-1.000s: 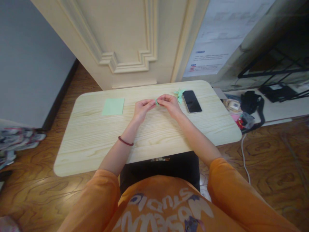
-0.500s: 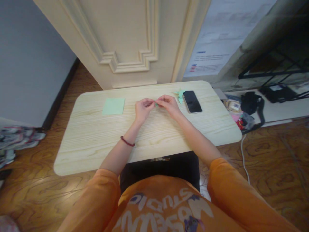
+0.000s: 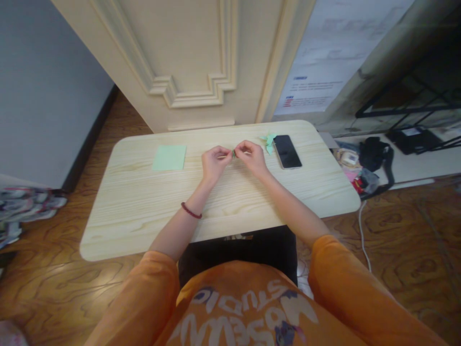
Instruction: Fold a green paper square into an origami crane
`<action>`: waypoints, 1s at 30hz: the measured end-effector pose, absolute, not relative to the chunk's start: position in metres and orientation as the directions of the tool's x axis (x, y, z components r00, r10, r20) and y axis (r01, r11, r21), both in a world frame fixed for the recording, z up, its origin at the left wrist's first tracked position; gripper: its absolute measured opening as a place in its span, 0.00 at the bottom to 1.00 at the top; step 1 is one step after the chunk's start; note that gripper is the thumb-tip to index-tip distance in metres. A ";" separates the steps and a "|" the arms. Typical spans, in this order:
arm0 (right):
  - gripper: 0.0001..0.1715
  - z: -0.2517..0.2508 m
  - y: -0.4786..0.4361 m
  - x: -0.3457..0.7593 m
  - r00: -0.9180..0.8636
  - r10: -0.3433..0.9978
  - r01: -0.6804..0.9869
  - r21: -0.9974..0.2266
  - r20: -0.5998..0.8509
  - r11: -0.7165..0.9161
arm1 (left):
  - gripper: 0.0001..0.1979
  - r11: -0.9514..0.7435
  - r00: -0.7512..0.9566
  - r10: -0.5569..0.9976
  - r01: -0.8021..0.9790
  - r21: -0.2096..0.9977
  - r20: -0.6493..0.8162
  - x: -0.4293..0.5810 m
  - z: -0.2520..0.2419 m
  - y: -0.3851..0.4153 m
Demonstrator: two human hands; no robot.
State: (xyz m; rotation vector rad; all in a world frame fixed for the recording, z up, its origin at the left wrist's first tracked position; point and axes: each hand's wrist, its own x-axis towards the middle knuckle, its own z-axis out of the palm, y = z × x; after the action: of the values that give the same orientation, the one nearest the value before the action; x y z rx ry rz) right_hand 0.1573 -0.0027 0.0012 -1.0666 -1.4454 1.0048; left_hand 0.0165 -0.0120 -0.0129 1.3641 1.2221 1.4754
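Between my fingertips is a small folded piece of green paper (image 3: 233,153), mostly covered by the fingers. My left hand (image 3: 215,163) pinches it from the left, and my right hand (image 3: 251,156) pinches it from the right. Both hands are above the middle of the pale wooden table (image 3: 144,202). A square stack of light green paper (image 3: 169,157) lies flat to the left of my left hand. Just right of my right hand are green folded paper pieces (image 3: 268,141), touching or close to the corner of a black phone (image 3: 287,152).
A cream panelled door (image 3: 194,57) rises behind the table's far edge. To the right, a low shelf holds a tray of small items (image 3: 356,168) and a black strap. A white cable (image 3: 363,235) runs down to the wooden floor. Shoes (image 3: 30,204) stand at the left.
My right fingertips have shifted slightly to the right and curled, so a little more of the green paper's edge shows between the hands. The other things have stayed in place.
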 end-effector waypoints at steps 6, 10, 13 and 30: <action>0.12 0.003 -0.005 0.156 -0.078 0.965 0.107 -0.960 0.250 0.258 | 0.07 -0.259 -0.150 0.950 0.105 0.960 0.273 0.017 -0.013 -0.014; 0.13 -0.001 0.000 0.157 -0.092 0.968 0.065 -0.968 0.236 0.242 | 0.08 -0.264 -0.140 0.951 0.095 0.960 0.276 0.017 -0.013 -0.014; 0.14 -0.005 0.003 0.158 -0.083 0.972 0.035 -0.974 0.219 0.222 | 0.09 -0.250 -0.136 0.956 0.076 0.965 0.258 0.017 -0.012 -0.014; 0.17 -0.008 0.005 0.157 -0.019 0.996 -0.175 -0.981 0.087 0.082 | 0.13 -0.293 -0.173 0.946 -0.103 0.951 0.273 0.019 -0.017 -0.009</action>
State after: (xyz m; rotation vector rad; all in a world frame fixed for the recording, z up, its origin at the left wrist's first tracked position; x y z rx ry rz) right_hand 0.1573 0.0050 -0.0077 -1.0054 -1.1378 1.2437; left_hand 0.0189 -0.0090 -0.0166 1.2394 1.0756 1.5971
